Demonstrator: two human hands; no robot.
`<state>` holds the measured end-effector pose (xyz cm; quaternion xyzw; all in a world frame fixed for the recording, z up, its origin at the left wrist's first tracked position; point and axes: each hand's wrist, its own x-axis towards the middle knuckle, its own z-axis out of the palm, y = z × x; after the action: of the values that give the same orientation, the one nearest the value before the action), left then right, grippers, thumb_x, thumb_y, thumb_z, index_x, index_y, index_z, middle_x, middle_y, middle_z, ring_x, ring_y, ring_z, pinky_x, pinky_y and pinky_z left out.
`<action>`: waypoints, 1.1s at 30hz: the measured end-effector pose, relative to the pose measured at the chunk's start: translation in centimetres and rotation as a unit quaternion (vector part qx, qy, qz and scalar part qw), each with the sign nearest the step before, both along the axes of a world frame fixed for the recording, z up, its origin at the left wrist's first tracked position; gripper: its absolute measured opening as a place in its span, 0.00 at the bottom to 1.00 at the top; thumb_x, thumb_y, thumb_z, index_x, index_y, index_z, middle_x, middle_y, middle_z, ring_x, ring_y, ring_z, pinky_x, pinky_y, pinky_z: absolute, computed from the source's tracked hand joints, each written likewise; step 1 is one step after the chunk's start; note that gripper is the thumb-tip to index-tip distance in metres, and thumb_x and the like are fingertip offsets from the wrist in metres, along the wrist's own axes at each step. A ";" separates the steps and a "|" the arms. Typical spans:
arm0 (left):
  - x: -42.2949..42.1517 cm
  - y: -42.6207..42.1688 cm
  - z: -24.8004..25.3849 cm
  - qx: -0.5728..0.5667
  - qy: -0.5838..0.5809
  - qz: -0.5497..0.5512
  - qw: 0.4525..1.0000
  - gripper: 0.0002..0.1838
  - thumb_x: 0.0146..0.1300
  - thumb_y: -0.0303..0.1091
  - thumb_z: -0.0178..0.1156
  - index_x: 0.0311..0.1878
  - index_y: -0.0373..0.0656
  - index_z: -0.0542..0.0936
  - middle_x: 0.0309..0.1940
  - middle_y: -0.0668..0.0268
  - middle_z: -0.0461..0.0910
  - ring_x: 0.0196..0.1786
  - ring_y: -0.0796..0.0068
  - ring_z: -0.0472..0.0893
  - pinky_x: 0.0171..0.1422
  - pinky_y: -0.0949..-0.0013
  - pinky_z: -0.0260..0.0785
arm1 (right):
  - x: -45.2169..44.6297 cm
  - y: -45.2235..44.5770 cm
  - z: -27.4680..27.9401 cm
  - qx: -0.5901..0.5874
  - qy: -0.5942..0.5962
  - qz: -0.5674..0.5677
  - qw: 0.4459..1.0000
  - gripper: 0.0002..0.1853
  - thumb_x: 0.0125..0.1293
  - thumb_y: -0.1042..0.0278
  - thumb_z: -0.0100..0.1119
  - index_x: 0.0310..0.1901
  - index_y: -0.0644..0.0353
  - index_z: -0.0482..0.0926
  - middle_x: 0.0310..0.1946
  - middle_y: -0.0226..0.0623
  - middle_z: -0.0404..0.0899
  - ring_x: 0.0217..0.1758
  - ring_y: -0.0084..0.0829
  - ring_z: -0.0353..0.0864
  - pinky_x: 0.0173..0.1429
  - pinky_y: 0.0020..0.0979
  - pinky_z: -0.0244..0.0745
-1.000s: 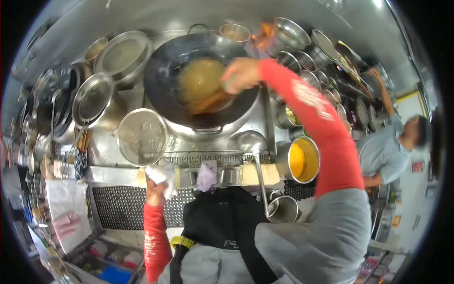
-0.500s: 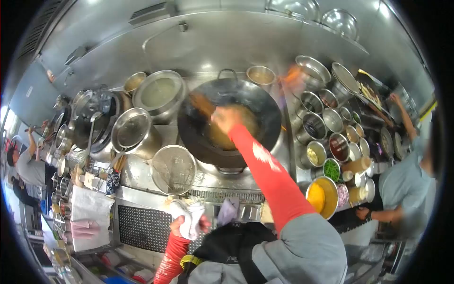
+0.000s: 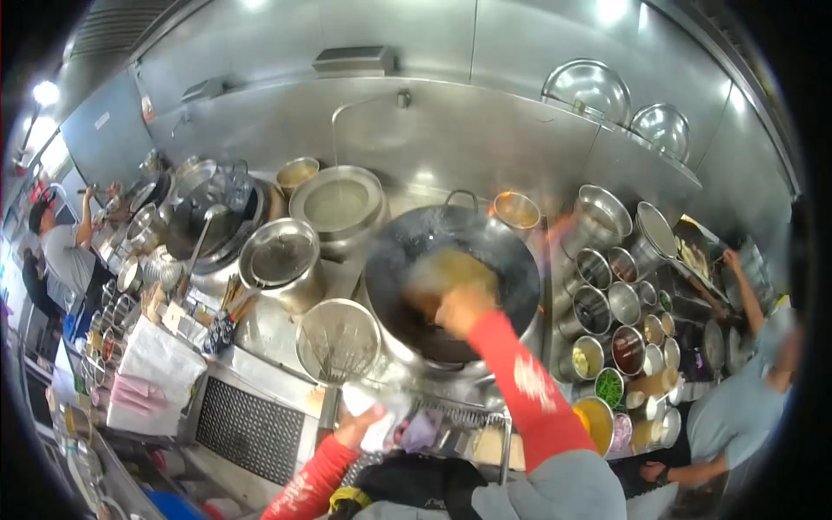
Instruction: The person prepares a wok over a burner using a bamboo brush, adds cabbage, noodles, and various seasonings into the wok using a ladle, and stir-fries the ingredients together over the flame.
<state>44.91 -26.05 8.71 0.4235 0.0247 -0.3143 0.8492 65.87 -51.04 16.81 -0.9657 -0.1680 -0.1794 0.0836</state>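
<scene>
My right hand [image 3: 465,309] is closed on a brown bamboo-like wok brush [image 3: 422,299], blurred by motion, inside a large dark wok [image 3: 394,260]. Cloudy brownish liquid [image 3: 464,267] swirls in the wok just beyond the hand. My left hand [image 3: 354,427] grips a folded white cloth [image 3: 364,407] low in front of my body, well apart from the wok. A round mesh strainer [image 3: 338,329] rests on the steel counter between the cloth and the wok.
On the left are a pot with a strainer [image 3: 280,260] and a pot of pale liquid [image 3: 336,204]. Several containers of ingredients [image 3: 609,387] line the right side, where a co-worker [image 3: 737,416] stands. Flame [image 3: 555,232] glows beyond the wok's right rim.
My right hand and the brush have swept toward the near side of the wok, and the liquid has sloshed. The view has tilted upward. My left hand still holds the cloth.
</scene>
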 end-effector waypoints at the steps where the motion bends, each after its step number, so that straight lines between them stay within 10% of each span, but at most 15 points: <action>1: 0.3 -1.1 -0.9 -0.018 0.040 0.029 0.999 0.35 0.63 0.57 0.60 0.60 0.35 0.71 0.43 0.51 0.81 0.38 0.64 0.83 0.38 0.68 0.79 | 3.9 -2.2 -3.1 -0.005 0.205 -0.022 0.978 0.21 0.55 0.55 0.63 0.48 0.56 0.84 0.48 0.50 0.81 0.54 0.48 0.79 0.60 0.44 0.72; 4: 3.0 -5.8 0.2 -0.089 0.117 0.081 0.986 0.27 0.71 0.58 0.47 0.53 0.42 0.76 0.36 0.59 0.82 0.35 0.64 0.83 0.40 0.62 0.78 | 6.4 -1.6 -4.0 0.216 0.110 -0.121 0.963 0.20 0.56 0.52 0.62 0.46 0.54 0.84 0.45 0.50 0.82 0.48 0.49 0.81 0.56 0.44 0.74; 8: 6.2 -9.4 -0.6 0.007 0.105 0.086 0.991 0.30 0.70 0.65 0.41 0.51 0.47 0.74 0.34 0.65 0.81 0.32 0.66 0.82 0.35 0.57 0.77 | -5.9 3.0 2.0 0.018 0.188 0.013 0.982 0.13 0.60 0.56 0.58 0.39 0.54 0.84 0.38 0.49 0.83 0.44 0.51 0.82 0.53 0.49 0.74; 10: 7.1 -10.7 0.1 0.009 0.087 0.083 0.993 0.29 0.68 0.66 0.44 0.49 0.49 0.75 0.34 0.66 0.81 0.32 0.66 0.82 0.34 0.51 0.76 | -1.8 -1.5 -3.9 -0.098 -0.060 0.120 0.986 0.17 0.56 0.51 0.58 0.37 0.53 0.87 0.42 0.50 0.83 0.46 0.51 0.82 0.54 0.46 0.75; 11: 7.0 -11.5 -0.1 0.052 0.127 0.086 0.987 0.27 0.67 0.63 0.48 0.49 0.48 0.75 0.34 0.65 0.81 0.32 0.66 0.82 0.33 0.52 0.76 | 0.0 -1.4 0.4 -0.086 0.175 0.016 0.981 0.17 0.56 0.50 0.57 0.35 0.53 0.87 0.40 0.50 0.83 0.47 0.49 0.83 0.53 0.44 0.76; 14: 9.1 -13.8 0.7 0.096 0.186 0.196 0.958 0.20 0.59 0.42 0.64 0.43 0.33 0.76 0.31 0.58 0.80 0.28 0.64 0.81 0.27 0.59 0.74 | 7.4 -3.6 -6.2 0.225 0.049 -0.130 0.964 0.18 0.55 0.49 0.60 0.40 0.52 0.87 0.37 0.50 0.83 0.41 0.51 0.83 0.48 0.46 0.77; 20: 12.2 -8.6 0.5 0.287 0.007 0.253 0.924 0.15 0.52 0.34 0.61 0.27 0.26 0.81 0.20 0.52 0.81 0.22 0.61 0.82 0.25 0.61 0.73 | -7.4 -2.5 -2.3 -0.002 -0.023 0.158 0.987 0.19 0.56 0.48 0.65 0.41 0.54 0.85 0.40 0.48 0.84 0.49 0.47 0.83 0.58 0.40 0.75; 22: 13.6 -8.2 -3.3 0.309 0.010 0.209 0.928 0.16 0.52 0.34 0.61 0.27 0.25 0.81 0.19 0.52 0.80 0.22 0.61 0.82 0.24 0.61 0.73 | -3.2 -4.5 1.1 -0.052 0.218 0.103 0.969 0.15 0.54 0.48 0.63 0.33 0.51 0.86 0.30 0.47 0.82 0.34 0.46 0.84 0.42 0.44 0.77; 24: 13.3 -8.0 -0.6 0.232 0.058 0.204 0.949 0.16 0.54 0.34 0.59 0.26 0.24 0.80 0.18 0.52 0.80 0.19 0.60 0.81 0.21 0.62 0.73 | 4.7 -6.7 -1.9 -0.021 0.215 0.041 0.975 0.15 0.53 0.50 0.64 0.28 0.54 0.85 0.28 0.47 0.82 0.30 0.44 0.83 0.38 0.43 0.75; 26: 13.0 -7.7 -0.8 0.265 0.037 0.215 0.939 0.16 0.54 0.33 0.59 0.25 0.24 0.79 0.17 0.52 0.80 0.17 0.59 0.81 0.19 0.62 0.72 | 8.2 -5.4 -6.2 0.265 0.133 -0.096 0.950 0.17 0.54 0.52 0.67 0.38 0.55 0.86 0.34 0.52 0.83 0.38 0.46 0.84 0.44 0.40 0.77; 33: 13.7 -6.2 -0.7 0.373 -0.037 0.181 0.909 0.22 0.48 0.41 0.63 0.34 0.27 0.82 0.30 0.47 0.83 0.34 0.55 0.85 0.40 0.57 0.77 | -5.2 -1.5 -1.0 -0.032 0.067 0.152 0.986 0.21 0.53 0.55 0.66 0.46 0.55 0.84 0.40 0.50 0.84 0.45 0.47 0.84 0.52 0.43 0.76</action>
<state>58.61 -32.22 8.05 0.7089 0.1849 -0.1070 0.6722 60.66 -52.53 15.77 -0.9408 -0.3130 -0.0943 0.0897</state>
